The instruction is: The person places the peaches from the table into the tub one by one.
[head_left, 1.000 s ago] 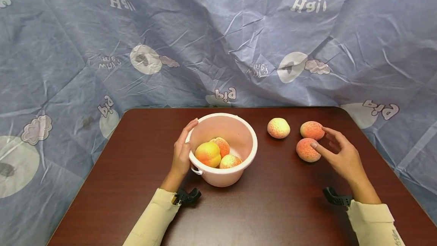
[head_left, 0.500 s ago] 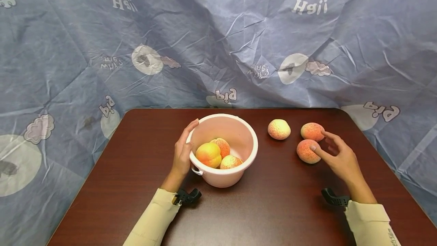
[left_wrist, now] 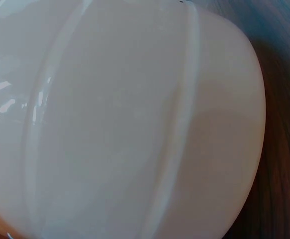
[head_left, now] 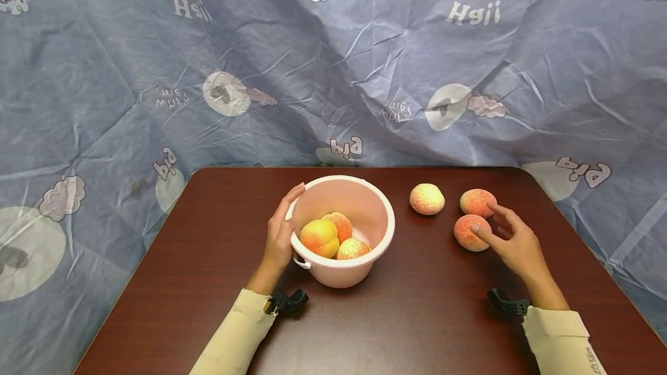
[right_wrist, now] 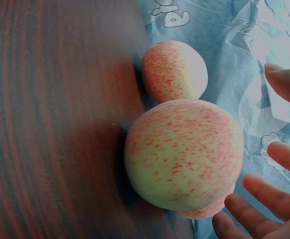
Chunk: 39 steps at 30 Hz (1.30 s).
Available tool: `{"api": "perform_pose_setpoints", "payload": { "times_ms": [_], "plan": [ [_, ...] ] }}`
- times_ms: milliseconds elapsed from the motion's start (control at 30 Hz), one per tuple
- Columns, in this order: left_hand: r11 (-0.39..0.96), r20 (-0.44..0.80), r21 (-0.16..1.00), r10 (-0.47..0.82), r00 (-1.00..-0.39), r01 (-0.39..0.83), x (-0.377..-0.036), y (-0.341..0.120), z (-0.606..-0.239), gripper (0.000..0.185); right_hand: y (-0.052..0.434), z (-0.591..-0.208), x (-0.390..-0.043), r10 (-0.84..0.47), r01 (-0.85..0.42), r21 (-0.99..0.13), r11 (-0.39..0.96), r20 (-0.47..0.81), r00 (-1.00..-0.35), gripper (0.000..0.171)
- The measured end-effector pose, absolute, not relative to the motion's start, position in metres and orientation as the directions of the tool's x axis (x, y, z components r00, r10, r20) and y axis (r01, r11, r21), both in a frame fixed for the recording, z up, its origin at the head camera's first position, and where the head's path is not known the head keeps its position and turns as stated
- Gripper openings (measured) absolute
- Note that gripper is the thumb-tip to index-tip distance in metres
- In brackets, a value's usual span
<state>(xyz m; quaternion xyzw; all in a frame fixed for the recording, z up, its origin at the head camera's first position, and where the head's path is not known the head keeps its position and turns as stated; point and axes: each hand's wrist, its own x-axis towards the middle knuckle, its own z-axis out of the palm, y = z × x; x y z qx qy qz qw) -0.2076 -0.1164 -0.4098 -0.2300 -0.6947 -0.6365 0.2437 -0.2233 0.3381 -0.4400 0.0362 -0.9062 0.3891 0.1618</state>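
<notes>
A pale pink bucket (head_left: 341,274) stands on the table. My left hand (head_left: 278,239) rests against its left side, fingers extended along the rim; in the left wrist view the bucket's outer wall (left_wrist: 120,114) covers most of the frame. Inside the bucket lie a yellow-orange peach (head_left: 319,238), an orange-red peach (head_left: 341,225) and a speckled pale peach (head_left: 353,249). My right hand (head_left: 516,242) hovers at the right with fingers and thumb spread beside two reddish peaches, a near one (head_left: 469,233) and a far one (head_left: 476,202). No grip on either shows in the right wrist view.
A pale speckled peach (head_left: 427,199) sits on the dark brown table (head_left: 417,317), between the bucket and the two reddish peaches. A white handle end (head_left: 302,262) sticks out at the bucket's front left. Behind the table hangs a blue printed cloth (head_left: 292,74).
My right hand has shifted slightly left towards the two reddish peaches. The left hand stays against the bucket. The whole head view has moved down a little.
</notes>
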Motion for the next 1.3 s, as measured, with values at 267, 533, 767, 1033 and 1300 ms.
{"api": "perform_pose_setpoints", "payload": {
  "times_ms": [267, 533, 767, 1033, 1300],
  "plan": [
    [0.077, 0.638, 0.767, 0.001, -0.770, 0.637, -0.208, -0.117, -0.409, 0.057, 0.337, -0.447, -0.227, 0.069, -0.187, -0.703, 0.686, 0.319, -0.945, 0.063],
    [0.055, 0.633, 0.773, 0.013, -0.774, 0.632, -0.209, -0.117, -0.409, 0.057, 0.338, -0.456, -0.231, 0.077, -0.171, -0.728, 0.664, 0.294, -0.953, 0.064],
    [0.062, 0.639, 0.767, 0.009, -0.769, 0.638, -0.209, -0.117, -0.410, 0.057, 0.337, -0.458, -0.230, 0.090, -0.120, -0.717, 0.686, 0.247, -0.965, 0.067],
    [0.059, 0.624, 0.779, 0.010, -0.781, 0.624, -0.212, -0.118, -0.417, 0.057, 0.338, -0.462, -0.228, 0.107, -0.071, -0.718, 0.693, 0.199, -0.974, 0.070],
    [0.082, 0.660, 0.749, 0.001, -0.751, 0.658, -0.227, -0.120, -0.436, 0.060, 0.339, -0.464, -0.229, 0.109, -0.073, -0.725, 0.685, 0.202, -0.973, 0.071]
  ]
}}
